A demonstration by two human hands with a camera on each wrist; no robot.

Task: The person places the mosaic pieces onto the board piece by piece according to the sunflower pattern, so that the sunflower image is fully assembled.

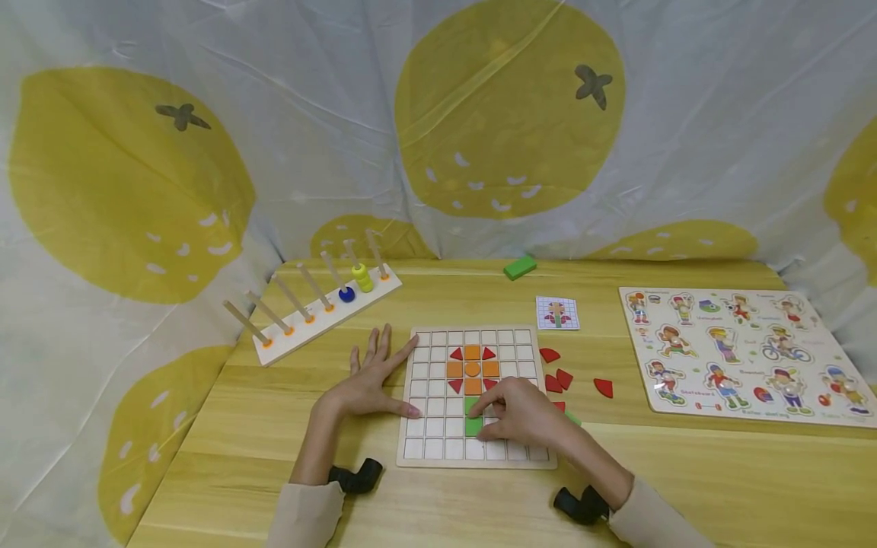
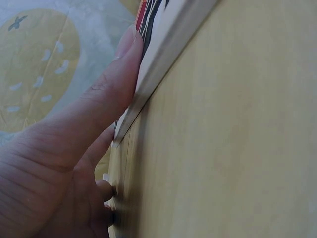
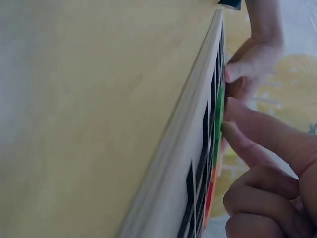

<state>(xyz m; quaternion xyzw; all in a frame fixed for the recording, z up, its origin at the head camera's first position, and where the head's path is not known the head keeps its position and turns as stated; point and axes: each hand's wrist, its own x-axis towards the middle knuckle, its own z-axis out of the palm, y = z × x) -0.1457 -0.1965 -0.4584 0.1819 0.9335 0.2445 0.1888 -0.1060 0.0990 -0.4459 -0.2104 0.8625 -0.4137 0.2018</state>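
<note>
A square wooden grid board (image 1: 414, 457) lies on the table. My left hand (image 1: 363, 384) is spread at its left side, with thumb and index fingertip on the board's edge; in the left wrist view the thumb (image 2: 111, 82) lies against the rim. My right hand (image 1: 524, 411) pinches a green square tile (image 1: 473, 428) in the grid between thumb and index finger, the other fingers curled. Another green tile (image 1: 471, 405) sits directly above it. Higher up are orange squares (image 1: 472, 352) around an orange circle (image 1: 473, 369), with red triangles (image 1: 456, 354) at the corners.
Several red quarter-round pieces (image 1: 603, 388) lie right of the board, below a small pattern card (image 1: 557, 313). A green block (image 1: 520, 267) is at the back. A peg rack (image 1: 329, 312) stands back left, a picture puzzle board (image 1: 747, 358) at right. Black fittings (image 1: 356, 477) sit near both wrists.
</note>
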